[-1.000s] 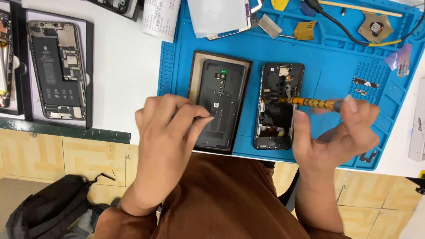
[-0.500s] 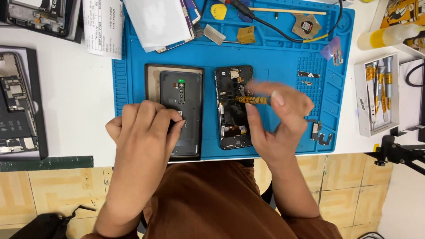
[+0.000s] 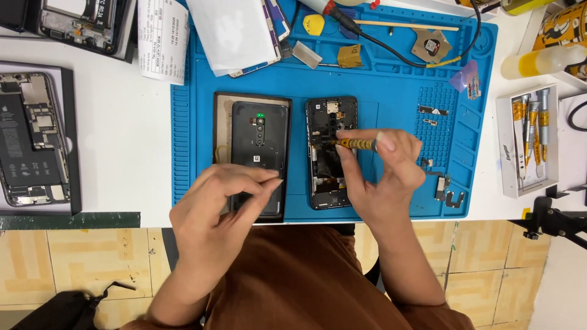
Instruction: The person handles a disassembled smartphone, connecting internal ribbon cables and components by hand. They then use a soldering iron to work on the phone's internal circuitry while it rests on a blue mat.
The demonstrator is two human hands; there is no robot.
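Gripping a screwdriver (image 3: 354, 144) (tip on phone (image 3: 330, 153)), right hand (image 3: 382, 177).

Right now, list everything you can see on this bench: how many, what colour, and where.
Work mat: one, blue, centre of the white table.
Opened phone: one, black, mid-mat, insides showing.
Back cover: one, dark grey, on the mat left of the opened phone.
Screwdriver: one, yellow handle, lying across the opened phone.
Small metal parts: several, silver, right side of the mat.
Screwdriver set: one white tray, right of the mat.
Second open phone: one, dark, far left in a black tray.
Papers: a few, white, top of the mat.
Bottle: one, pale yellow, top right.
Left hand: fingertips pinched over the back cover's lower edge.
Right hand: holding the screwdriver.
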